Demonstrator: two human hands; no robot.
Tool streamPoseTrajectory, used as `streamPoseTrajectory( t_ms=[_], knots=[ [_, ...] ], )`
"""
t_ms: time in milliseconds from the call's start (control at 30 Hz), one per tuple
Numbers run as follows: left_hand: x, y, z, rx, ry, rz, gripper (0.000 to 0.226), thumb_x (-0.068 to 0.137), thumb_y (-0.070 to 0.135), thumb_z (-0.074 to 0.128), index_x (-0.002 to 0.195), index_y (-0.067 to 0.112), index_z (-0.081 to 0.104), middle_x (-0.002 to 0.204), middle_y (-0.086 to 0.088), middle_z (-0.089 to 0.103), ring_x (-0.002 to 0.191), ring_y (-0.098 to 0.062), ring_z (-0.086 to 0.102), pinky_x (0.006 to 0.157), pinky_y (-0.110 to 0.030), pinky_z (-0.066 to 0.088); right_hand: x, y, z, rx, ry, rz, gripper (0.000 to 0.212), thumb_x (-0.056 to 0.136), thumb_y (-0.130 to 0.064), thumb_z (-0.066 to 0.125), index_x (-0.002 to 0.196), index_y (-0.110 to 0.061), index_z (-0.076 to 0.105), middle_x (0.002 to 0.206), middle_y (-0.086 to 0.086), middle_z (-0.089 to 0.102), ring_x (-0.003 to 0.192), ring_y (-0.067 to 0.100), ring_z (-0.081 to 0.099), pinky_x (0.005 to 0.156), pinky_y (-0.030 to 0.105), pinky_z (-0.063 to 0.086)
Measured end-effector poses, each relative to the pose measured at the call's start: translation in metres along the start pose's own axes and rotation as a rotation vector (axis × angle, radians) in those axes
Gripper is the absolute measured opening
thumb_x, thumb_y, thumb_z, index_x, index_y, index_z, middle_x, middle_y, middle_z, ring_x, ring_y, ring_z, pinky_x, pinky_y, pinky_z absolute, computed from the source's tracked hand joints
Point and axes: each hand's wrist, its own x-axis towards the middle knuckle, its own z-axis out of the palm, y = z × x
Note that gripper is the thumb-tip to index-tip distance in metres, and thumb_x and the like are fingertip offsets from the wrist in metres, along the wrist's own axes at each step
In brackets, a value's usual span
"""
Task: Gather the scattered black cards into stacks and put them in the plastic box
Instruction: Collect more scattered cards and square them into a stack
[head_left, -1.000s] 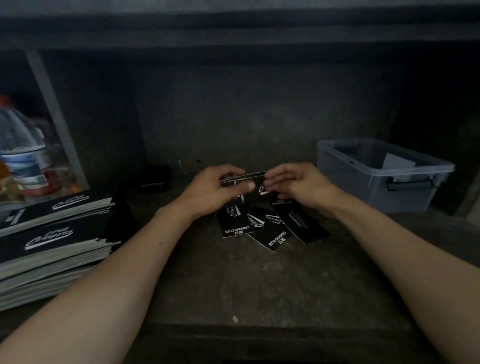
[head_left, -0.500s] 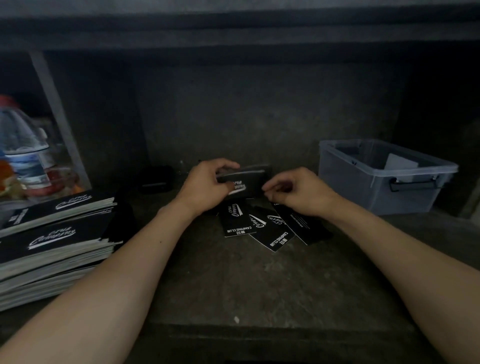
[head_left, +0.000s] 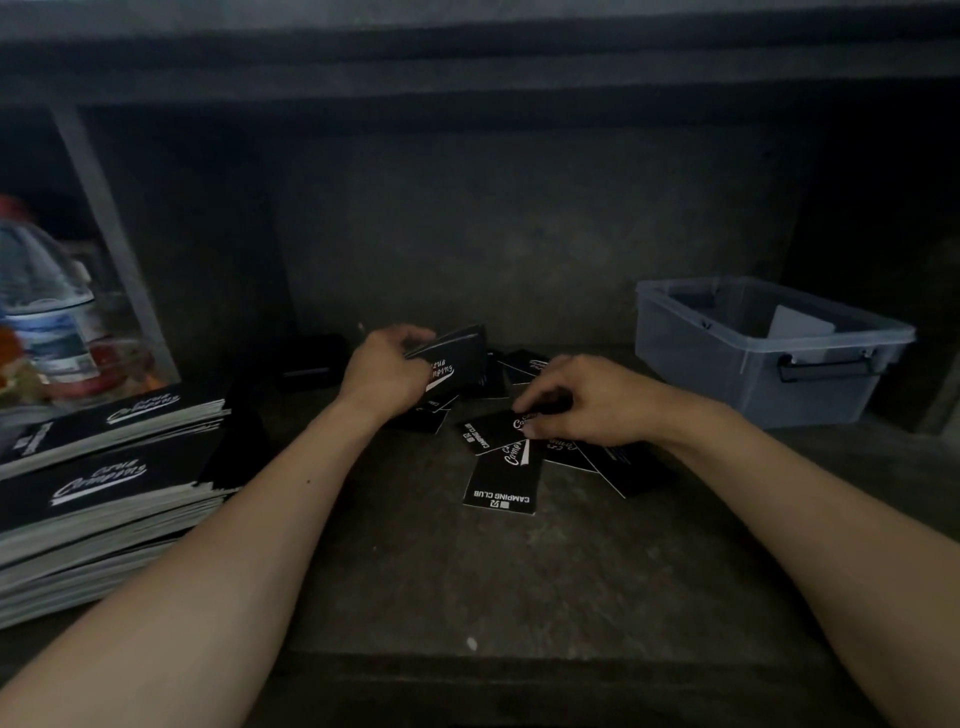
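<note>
Fingers (head_left: 540, 396) of my right hand (head_left: 592, 402) curl down and pinch the edge of one loose card (head_left: 485, 431) on the bench (head_left: 415, 582). My left hand (head_left: 382, 376) grips the gathered stack (head_left: 460, 358), held tilted just above the scattered cards (head_left: 501, 491). I'd lift the pinched card clear of those it overlaps, so none drag along, then lay it square on the stack and tap the edges flush. The plastic box (head_left: 727, 387) sits to the right, well apart; loading comes later, I judge, with several cards left. Dim light hides how many lie under my palm.

Scattered black cards (head_left: 501, 483), open plastic box (head_left: 727, 379) right
</note>
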Motion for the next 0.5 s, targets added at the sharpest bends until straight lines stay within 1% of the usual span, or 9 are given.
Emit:
streamPoseTrajectory(
  t_ms=[67, 100, 200, 233, 267, 333, 400, 467, 500],
  knots=[
    [0.000, 0.001, 0.002, -0.048, -0.068, 0.012, 0.041, 0.080, 0.003, 0.069, 0.109, 0.031, 0.068, 0.104, -0.003, 0.073, 0.095, -0.020, 0.070, 0.087, -0.039, 0.059, 0.002, 0.005, -0.002, -0.009, -0.029, 0.026, 0.034, 0.085, -0.028, 0.071, 0.118, -0.035, 0.067, 0.127, -0.014, 0.052, 0.122, 0.005, 0.046, 0.104, 0.023, 0.035],
    [-0.001, 0.002, 0.003, -0.064, -0.098, 0.023, 0.041, 0.080, 0.003, 0.070, 0.110, 0.032, 0.067, 0.104, -0.002, 0.072, 0.095, -0.020, 0.070, 0.088, -0.040, 0.059, 0.002, 0.006, -0.004, -0.004, -0.052, 0.047, 0.035, 0.085, -0.027, 0.070, 0.118, -0.037, 0.066, 0.130, -0.014, 0.053, 0.124, 0.005, 0.045, 0.102, 0.019, 0.036],
    [-0.004, 0.005, 0.008, -0.113, -0.155, 0.058, 0.043, 0.081, 0.000, 0.072, 0.112, 0.030, 0.066, 0.108, -0.004, 0.072, 0.097, -0.017, 0.070, 0.088, -0.036, 0.058, -0.001, 0.009, -0.010, 0.041, -0.067, 0.073, 0.036, 0.084, -0.024, 0.074, 0.118, -0.032, 0.068, 0.119, -0.016, 0.059, 0.110, 0.000, 0.051, 0.077, -0.001, 0.033],
    [-0.005, 0.007, 0.009, -0.143, -0.166, 0.065, 0.044, 0.082, -0.001, 0.072, 0.113, 0.029, 0.066, 0.109, -0.005, 0.072, 0.097, -0.017, 0.070, 0.087, -0.033, 0.058, -0.002, 0.011, -0.012, 0.071, -0.054, 0.075, 0.038, 0.081, -0.024, 0.077, 0.118, -0.029, 0.068, 0.117, -0.017, 0.060, 0.108, 0.000, 0.053, 0.074, -0.002, 0.034],
    [-0.006, 0.009, 0.009, -0.174, -0.178, 0.071, 0.044, 0.082, -0.003, 0.072, 0.114, 0.027, 0.066, 0.110, -0.006, 0.072, 0.097, -0.016, 0.069, 0.086, -0.031, 0.057, -0.002, 0.012, -0.013, 0.093, -0.024, 0.073, 0.040, 0.077, -0.024, 0.080, 0.116, -0.028, 0.069, 0.115, -0.016, 0.063, 0.107, 0.000, 0.055, 0.075, 0.000, 0.035],
    [-0.011, 0.014, 0.009, -0.209, -0.212, 0.096, 0.045, 0.084, -0.005, 0.071, 0.116, 0.025, 0.064, 0.109, -0.005, 0.071, 0.098, -0.013, 0.068, 0.088, -0.028, 0.055, -0.001, 0.014, -0.014, 0.118, 0.089, 0.062, 0.040, 0.072, -0.019, 0.083, 0.110, -0.026, 0.071, 0.110, -0.014, 0.067, 0.104, 0.000, 0.058, 0.081, 0.007, 0.040],
    [-0.015, 0.018, 0.010, -0.219, -0.253, 0.140, 0.044, 0.085, -0.005, 0.070, 0.116, 0.025, 0.064, 0.109, -0.005, 0.071, 0.099, -0.011, 0.068, 0.089, -0.025, 0.054, 0.003, 0.017, -0.012, 0.128, 0.254, 0.036, 0.034, 0.071, -0.012, 0.084, 0.101, -0.024, 0.074, 0.103, -0.011, 0.071, 0.096, 0.000, 0.062, 0.084, 0.011, 0.045],
    [-0.019, 0.022, 0.009, -0.224, -0.302, 0.169, 0.038, 0.088, -0.002, 0.067, 0.114, 0.026, 0.066, 0.109, -0.003, 0.072, 0.097, -0.008, 0.068, 0.085, -0.021, 0.053, 0.006, 0.017, -0.008, 0.114, 0.395, -0.001, 0.030, 0.070, -0.008, 0.083, 0.095, -0.023, 0.074, 0.097, -0.009, 0.071, 0.083, -0.003, 0.061, 0.075, 0.005, 0.043],
    [-0.020, 0.024, 0.009, -0.232, -0.322, 0.172, 0.034, 0.091, 0.000, 0.062, 0.111, 0.027, 0.068, 0.109, -0.001, 0.072, 0.095, -0.006, 0.068, 0.084, -0.019, 0.052, 0.007, 0.017, -0.007, 0.101, 0.450, -0.016, 0.028, 0.070, -0.008, 0.083, 0.092, -0.024, 0.074, 0.094, -0.008, 0.070, 0.080, -0.003, 0.060, 0.071, 0.004, 0.041]
  ],
)
